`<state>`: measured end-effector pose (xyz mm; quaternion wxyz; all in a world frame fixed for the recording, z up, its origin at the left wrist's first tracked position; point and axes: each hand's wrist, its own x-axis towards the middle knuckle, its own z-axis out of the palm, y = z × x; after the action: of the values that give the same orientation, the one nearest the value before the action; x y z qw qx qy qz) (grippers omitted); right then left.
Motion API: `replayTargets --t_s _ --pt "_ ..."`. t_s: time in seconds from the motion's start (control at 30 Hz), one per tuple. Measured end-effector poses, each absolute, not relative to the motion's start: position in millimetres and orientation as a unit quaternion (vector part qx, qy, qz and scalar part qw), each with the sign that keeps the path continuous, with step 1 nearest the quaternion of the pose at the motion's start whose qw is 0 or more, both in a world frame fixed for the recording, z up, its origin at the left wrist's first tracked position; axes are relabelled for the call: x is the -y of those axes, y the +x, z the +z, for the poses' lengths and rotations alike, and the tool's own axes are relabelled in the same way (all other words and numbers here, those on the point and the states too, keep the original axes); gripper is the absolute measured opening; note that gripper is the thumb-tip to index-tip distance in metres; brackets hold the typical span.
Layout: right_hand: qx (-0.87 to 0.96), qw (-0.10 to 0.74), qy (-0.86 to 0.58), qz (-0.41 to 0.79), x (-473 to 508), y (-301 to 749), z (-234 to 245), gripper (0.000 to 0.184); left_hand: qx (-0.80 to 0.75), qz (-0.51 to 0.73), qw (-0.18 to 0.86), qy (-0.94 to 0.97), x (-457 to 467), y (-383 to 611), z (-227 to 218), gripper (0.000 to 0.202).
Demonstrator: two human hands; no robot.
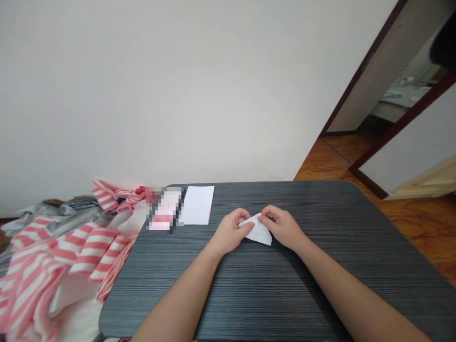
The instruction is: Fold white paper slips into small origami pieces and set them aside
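A folded piece of white paper lies on the dark grey wood-grain table, near the middle. My left hand pinches its left corner between thumb and fingers. My right hand grips its upper right edge, and the fingers of both hands nearly meet above the fold. The lower part of the paper shows between my hands, while the parts under my fingers are hidden.
Beyond my hands lies a white paper sheet or envelope, next to a pixelated pink and white item. Red-and-white striped fabric or bags are heaped past the table's left edge. A wooden floor and doorway are at right.
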<state>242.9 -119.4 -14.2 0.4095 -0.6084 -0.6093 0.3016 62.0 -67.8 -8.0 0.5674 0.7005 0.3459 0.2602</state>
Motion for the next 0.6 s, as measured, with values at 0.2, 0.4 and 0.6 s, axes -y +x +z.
replayTargets --t_s 0.2,0.4,0.6 --pt "0.609 0.394 -0.625 0.290 119.1 241.4 -13.3 0.022 -0.336 0.235 0.517 0.751 68.8 62.7 0.1 0.029" --pt "0.617 0.401 -0.608 0.297 120.1 239.9 -8.8 0.019 -0.351 0.237 0.511 0.748 67.9 62.6 -1.2 0.025" --pt "0.593 0.374 -0.573 0.424 122.7 238.6 -7.3 0.023 -0.361 0.282 0.557 0.693 65.0 63.1 -3.6 0.023"
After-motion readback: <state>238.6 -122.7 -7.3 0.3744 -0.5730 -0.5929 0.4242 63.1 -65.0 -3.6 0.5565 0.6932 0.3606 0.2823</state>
